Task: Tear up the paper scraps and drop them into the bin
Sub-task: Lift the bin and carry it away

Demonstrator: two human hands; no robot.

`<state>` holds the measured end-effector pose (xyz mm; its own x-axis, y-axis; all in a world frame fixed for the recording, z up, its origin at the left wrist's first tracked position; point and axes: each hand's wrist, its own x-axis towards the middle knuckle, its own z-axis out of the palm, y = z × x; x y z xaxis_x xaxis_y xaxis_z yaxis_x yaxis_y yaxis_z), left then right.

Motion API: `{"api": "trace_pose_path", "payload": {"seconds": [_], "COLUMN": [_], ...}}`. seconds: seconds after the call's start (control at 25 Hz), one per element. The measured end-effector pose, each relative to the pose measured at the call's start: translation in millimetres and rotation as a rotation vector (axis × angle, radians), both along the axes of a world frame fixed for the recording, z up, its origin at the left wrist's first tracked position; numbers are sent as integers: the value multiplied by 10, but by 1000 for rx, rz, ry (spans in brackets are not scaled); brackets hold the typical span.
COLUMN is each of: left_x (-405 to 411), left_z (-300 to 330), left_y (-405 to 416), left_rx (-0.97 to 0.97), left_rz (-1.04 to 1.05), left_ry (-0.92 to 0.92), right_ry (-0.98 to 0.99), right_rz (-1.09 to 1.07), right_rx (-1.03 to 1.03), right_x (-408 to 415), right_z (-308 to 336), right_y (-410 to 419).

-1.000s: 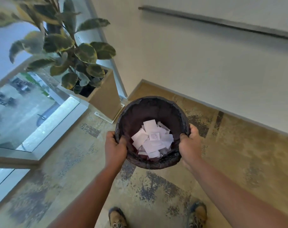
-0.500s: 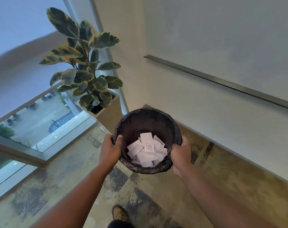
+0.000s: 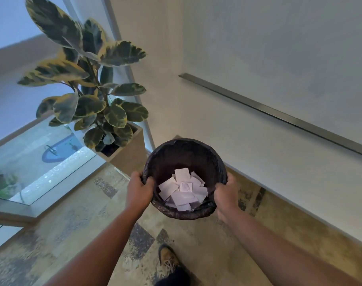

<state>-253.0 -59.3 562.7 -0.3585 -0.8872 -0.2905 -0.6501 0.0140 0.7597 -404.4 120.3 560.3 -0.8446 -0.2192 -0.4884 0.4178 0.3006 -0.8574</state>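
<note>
Round dark bin lined with black plastic (image 3: 155, 162), lower centre of frame, held off the floor. Contents: torn white paper scraps (image 3: 183, 189), likely light and loose. Left hand (image 3: 139, 191) and right hand (image 3: 225, 196) grip curled round opposite rims; liner probably slippery.

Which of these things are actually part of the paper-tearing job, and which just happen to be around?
Part of the job:
bin, lined with a dark bag
paper scraps lying inside it
left hand and right hand, each gripping the bin's rim

Just around:
potted plant
window
wall rail
carpet
shoe
</note>
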Motion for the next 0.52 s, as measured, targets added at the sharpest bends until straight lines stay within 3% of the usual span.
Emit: {"api": "trace_pose_path", "payload": {"seconds": [0.32, 0.52], "left_x": [-987, -1609], "left_z": [-220, -577], "left_y": [-1024, -1531], "left_rx": [48, 191], "left_rz": [-62, -99], "left_ry": [-3, -90], "right_ry": [16, -88], "right_rz": [-37, -4], "right_rx": [66, 118], "right_x": [-922, -1667], "right_z": [-284, -644], "right_y": [-927, -1428]}}
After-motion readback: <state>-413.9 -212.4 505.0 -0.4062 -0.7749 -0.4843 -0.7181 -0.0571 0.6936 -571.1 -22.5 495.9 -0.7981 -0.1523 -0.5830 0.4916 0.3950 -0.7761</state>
